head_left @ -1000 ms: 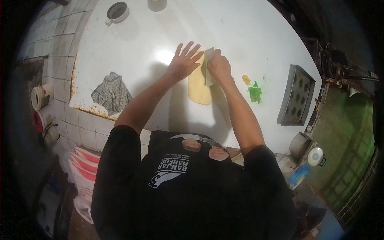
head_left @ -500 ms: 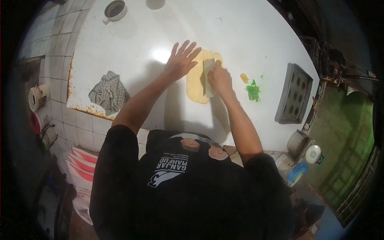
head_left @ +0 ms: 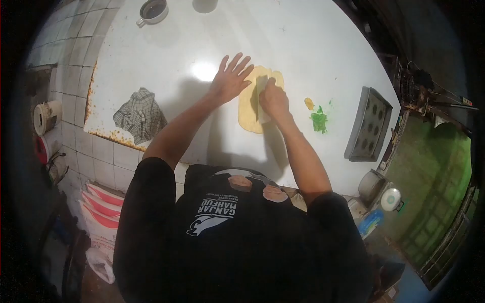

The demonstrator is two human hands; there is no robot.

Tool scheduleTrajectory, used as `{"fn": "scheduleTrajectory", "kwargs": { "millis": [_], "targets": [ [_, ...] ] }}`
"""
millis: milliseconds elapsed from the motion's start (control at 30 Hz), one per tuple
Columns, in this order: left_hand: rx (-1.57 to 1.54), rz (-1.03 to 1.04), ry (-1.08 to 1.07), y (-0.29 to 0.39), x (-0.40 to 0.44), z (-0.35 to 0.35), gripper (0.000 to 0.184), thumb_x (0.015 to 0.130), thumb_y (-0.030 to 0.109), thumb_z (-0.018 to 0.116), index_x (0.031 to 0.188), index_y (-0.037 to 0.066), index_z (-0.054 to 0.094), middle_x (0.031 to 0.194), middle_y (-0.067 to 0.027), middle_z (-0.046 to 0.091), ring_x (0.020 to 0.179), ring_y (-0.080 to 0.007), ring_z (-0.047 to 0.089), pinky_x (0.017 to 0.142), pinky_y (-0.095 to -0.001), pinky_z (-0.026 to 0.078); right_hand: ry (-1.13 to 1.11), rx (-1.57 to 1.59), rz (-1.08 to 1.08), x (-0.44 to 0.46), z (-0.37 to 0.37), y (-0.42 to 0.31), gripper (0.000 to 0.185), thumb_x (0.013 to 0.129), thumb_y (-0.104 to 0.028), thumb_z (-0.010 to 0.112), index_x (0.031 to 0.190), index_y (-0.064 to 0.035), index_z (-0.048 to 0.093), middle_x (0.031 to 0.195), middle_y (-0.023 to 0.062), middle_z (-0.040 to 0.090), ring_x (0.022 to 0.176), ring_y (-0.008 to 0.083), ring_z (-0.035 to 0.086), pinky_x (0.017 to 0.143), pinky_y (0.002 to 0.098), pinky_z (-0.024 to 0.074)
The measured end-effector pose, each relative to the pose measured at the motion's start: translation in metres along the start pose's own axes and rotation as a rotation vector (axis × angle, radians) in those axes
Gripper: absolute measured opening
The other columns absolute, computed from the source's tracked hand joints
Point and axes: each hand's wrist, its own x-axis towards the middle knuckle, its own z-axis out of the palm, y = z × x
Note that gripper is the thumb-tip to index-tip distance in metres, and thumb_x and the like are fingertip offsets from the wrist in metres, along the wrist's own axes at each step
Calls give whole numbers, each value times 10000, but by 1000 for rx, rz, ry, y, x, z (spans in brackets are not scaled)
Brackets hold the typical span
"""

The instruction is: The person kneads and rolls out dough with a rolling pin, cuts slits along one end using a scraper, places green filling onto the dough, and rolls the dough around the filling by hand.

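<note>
A flat, oblong sheet of yellow dough lies on the white tabletop in front of me. My right hand is closed around a pale dough scraper, which stands on edge lengthwise over the middle of the dough. Its lower edge is partly hidden by shadow, so I cannot tell how deep it sits in the dough. My left hand has its fingers spread, with the thumb side at the dough's upper left edge. To the right of the dough are a green smear and a small yellow piece.
A crumpled checked cloth lies at left near the rusty table edge. A cup with dark contents and a pale container stand at the far side. At right rests a metal mould tray with several round hollows.
The scraper in my right hand has shifted slightly left across the dough and shows a narrower face. My left hand stays spread by the dough. The whole view has moved a little.
</note>
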Motion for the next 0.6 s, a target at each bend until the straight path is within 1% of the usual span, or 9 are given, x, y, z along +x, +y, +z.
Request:
{"fn": "scheduleTrajectory", "kwargs": {
  "millis": [167,200,267,400,533,600],
  "targets": [
    [-34,6,81,-2,-4,4,623,1104,468,590,1653,189,495,1773,-67,370,1664,-324,255,1330,-638,225,-96,-3,35,-21,-5,7,313,1010,-200,607,1204,28,517,1017,347,748,989,539,742,893,607,586],
    [-42,11,115,-3,-5,4,622,1097,461,603,1647,188,504,1766,-69,385,1659,-327,270,1324,-640,239,-73,3,53,-18,-7,6,319,1011,-204,609,1213,26,519,1018,346,748,989,536,743,896,605,586],
    [-43,25,118,-4,-9,5,620,1091,455,616,1640,186,512,1763,-67,391,1657,-328,277,1320,-640,249,-51,15,72,-11,-12,1,326,1013,-209,611,1222,24,521,1018,344,748,989,532,745,899,603,586],
    [-22,50,93,-6,-13,0,608,1083,443,633,1624,184,531,1761,-62,397,1657,-326,280,1314,-640,263,25,36,12,16,-16,-12,344,1013,-204,616,1252,26,526,1033,333,753,1003,524,747,886,591,597],
    [-17,45,66,-6,-12,-3,597,1091,448,621,1620,185,535,1764,-59,393,1661,-325,267,1318,-642,250,66,2,-48,33,-6,-16,352,1005,-183,617,1262,39,522,1040,328,757,1012,526,747,878,584,605],
    [26,48,40,-6,-11,-2,581,1096,452,614,1608,184,549,1766,-53,388,1667,-322,252,1326,-643,230,55,15,-44,31,-3,-16,352,1003,-180,611,1257,46,521,1036,333,756,1011,526,747,881,584,604]
  ]
}}
